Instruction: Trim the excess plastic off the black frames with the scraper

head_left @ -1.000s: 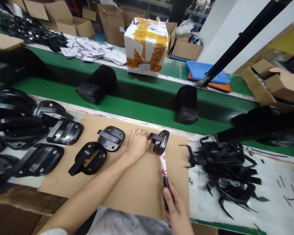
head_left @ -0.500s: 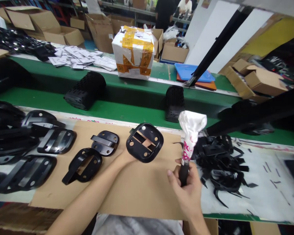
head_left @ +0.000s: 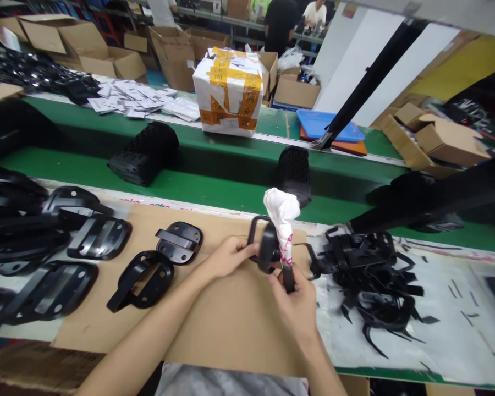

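Note:
My left hand [head_left: 225, 257] grips a black plastic plate [head_left: 266, 247], holding it on edge above the brown cardboard sheet [head_left: 231, 324]. My right hand [head_left: 299, 300] is closed around the dark handle of a tool [head_left: 284, 242] whose upper part is wrapped in white cloth or tape with pink print. The tool stands upright and touches the plate's right side. Two similar black plates [head_left: 179, 242] lie flat on the cardboard to the left.
More black plates [head_left: 45, 242] are piled at the left. A heap of black plastic trimmings [head_left: 373, 280] lies at the right. Beyond is a green conveyor [head_left: 214, 184] carrying two black ribbed parts [head_left: 146, 151], a taped white box [head_left: 229, 91] and cardboard boxes. People stand far behind.
My left hand turned the plate from face-up to edge-on and lowered it. My right hand brought the wrapped tool leftward against the plate.

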Demonstrator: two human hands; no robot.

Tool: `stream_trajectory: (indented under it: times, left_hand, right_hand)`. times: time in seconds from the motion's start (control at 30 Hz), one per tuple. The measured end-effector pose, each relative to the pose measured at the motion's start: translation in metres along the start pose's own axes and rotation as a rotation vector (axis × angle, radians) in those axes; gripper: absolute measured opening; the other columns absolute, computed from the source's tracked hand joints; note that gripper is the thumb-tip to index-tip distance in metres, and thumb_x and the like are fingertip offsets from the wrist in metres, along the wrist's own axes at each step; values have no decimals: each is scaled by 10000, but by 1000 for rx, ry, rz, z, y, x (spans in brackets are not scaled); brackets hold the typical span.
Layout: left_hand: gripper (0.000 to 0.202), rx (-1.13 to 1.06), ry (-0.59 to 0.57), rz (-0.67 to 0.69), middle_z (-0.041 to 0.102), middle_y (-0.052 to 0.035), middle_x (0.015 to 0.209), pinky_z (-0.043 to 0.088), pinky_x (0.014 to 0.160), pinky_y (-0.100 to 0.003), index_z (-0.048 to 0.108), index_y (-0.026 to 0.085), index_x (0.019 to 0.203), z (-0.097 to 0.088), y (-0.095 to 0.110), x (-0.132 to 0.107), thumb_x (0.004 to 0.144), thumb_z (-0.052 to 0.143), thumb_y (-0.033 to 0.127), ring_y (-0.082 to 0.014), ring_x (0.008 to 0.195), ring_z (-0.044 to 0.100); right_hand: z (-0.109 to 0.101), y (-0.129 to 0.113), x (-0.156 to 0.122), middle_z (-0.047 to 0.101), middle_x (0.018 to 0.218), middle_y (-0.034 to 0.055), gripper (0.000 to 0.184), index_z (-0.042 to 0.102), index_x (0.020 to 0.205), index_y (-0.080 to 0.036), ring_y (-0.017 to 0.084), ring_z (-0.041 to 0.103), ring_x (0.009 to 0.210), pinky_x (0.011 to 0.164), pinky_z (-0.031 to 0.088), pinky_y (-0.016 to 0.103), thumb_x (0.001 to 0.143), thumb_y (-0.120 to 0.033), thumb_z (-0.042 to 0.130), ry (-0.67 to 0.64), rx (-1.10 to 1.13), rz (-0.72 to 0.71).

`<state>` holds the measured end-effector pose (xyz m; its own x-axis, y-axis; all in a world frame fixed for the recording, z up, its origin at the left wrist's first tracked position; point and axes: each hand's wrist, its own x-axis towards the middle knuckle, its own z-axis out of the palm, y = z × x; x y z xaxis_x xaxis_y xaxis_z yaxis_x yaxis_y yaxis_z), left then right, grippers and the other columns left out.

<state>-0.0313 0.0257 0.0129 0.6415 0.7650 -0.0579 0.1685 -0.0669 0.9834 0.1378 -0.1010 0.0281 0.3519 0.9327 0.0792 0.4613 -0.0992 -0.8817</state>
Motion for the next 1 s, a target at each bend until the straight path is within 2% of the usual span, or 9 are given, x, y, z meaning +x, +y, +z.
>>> stream_trajectory:
  times: [0.1,0.17,0.33,0.43,0.53,0.63,0.7,0.87,1.0]
  left_hand:
    - [435,-32,-6,69,485,14,733,401,675,-281,487,199,738,-10,5,-4,997,483,549,-149,704,452]
    - [313,-58,-5,114,479,19,768,395,682,-280,479,211,803,-14,7,-5,961,545,473,-151,722,444]
    - [183,99,-41,199,596,-43,966,467,823,-328,501,224,914,-20,12,-10,854,621,348,-194,879,536]
    - [269,313,46,179,614,-34,988,475,831,-330,521,231,959,-19,13,-11,829,706,376,-200,895,573]
    - [351,506,65,185,626,-19,964,466,803,-323,543,230,943,-15,11,-9,805,784,444,-206,889,589]
    - [174,659,120,215,631,-17,879,451,782,-319,555,223,847,-7,4,-5,893,687,326,-203,852,595]
    - [171,748,163,220,623,-23,817,437,750,-319,566,220,785,-2,-2,-2,947,600,263,-198,805,589]
    - [344,832,243,248,637,-49,784,424,722,-334,604,210,756,4,-13,2,1041,502,375,-203,770,591]
    - [327,835,227,252,676,-49,790,430,746,-334,620,207,756,4,-16,2,1037,506,328,-195,769,621]
  right_hand:
    - [1,-3,0,548,630,-29,338,650,756,-187,125,474,567,529,390,242,880,-481,762,56,76,87]
    - [4,-7,-2,553,593,-31,389,661,820,-187,124,467,505,463,382,241,848,-556,778,46,199,203]
    - [11,-15,-1,326,439,-154,590,527,874,-241,59,239,315,297,219,187,716,-729,819,38,533,488]
    - [11,-15,1,316,439,-166,601,481,868,-252,49,240,313,289,235,168,717,-714,836,52,594,491]
    - [10,-15,2,329,441,-163,560,475,874,-249,47,250,325,298,244,157,772,-677,820,28,618,470]
    - [11,-21,1,313,439,-168,567,463,854,-252,41,234,321,295,235,152,766,-684,820,8,615,484]
    - [13,-27,-1,308,439,-169,576,459,843,-254,40,234,314,291,236,149,754,-691,824,-20,605,501]
    - [20,-37,-6,316,445,-163,571,463,836,-251,40,248,313,291,255,150,770,-705,803,-90,595,494]
    - [22,-39,-6,308,447,-163,575,459,827,-252,39,238,314,286,256,155,767,-711,800,-84,603,466]
